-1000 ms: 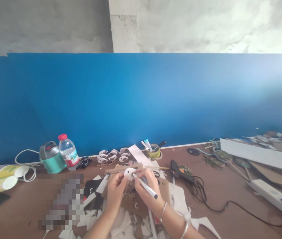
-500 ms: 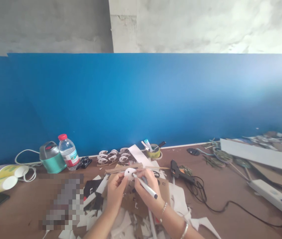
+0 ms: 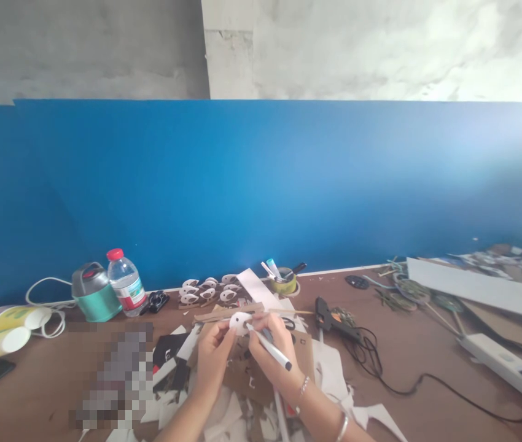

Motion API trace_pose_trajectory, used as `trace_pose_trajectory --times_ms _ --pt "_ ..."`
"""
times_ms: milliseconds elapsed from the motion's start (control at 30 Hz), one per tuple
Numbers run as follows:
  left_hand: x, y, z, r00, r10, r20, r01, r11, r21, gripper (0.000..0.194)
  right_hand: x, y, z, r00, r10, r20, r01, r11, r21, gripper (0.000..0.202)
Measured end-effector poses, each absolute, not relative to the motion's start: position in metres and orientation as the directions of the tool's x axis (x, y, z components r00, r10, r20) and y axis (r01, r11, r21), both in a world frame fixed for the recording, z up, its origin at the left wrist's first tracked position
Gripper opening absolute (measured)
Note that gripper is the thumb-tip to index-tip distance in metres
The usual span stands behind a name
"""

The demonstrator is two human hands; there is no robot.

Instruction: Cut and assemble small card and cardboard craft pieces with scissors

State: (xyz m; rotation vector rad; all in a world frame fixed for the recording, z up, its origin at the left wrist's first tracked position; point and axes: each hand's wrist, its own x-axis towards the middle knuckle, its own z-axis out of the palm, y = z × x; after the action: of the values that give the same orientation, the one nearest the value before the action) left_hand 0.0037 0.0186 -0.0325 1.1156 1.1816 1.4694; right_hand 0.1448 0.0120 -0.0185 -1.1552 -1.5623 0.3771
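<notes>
- Left hand [image 3: 212, 353]: bare, as are the wrist and the visible part of the forearm.
- Right hand [image 3: 272, 353]: bare fingers and palm, jewellery at the wrist.
- Bracelet [image 3: 306, 384]: silver-coloured, slim, uneven in outline; links or beads, too small to tell.
- Bangle [image 3: 344, 425]: silver-coloured, smoother and shiny, worn higher on the right forearm.

Brown table [image 3: 412, 344]: red-capped bottle [image 3: 127, 287], black glue gun [image 3: 336, 321], white power strip [image 3: 500, 362], paper scraps [image 3: 329, 363].
</notes>
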Motion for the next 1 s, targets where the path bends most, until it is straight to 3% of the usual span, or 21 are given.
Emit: trace_pose_trajectory --times_ms 1000 --pt "0.0035 0.0187 -0.0362 -0.171 0.981 0.088 -0.157 -0.115 0.981 0.034 0.1457 0.0104 -0.0157 0.076 0.838 0.541 0.444 0.457 -0.77 0.013"
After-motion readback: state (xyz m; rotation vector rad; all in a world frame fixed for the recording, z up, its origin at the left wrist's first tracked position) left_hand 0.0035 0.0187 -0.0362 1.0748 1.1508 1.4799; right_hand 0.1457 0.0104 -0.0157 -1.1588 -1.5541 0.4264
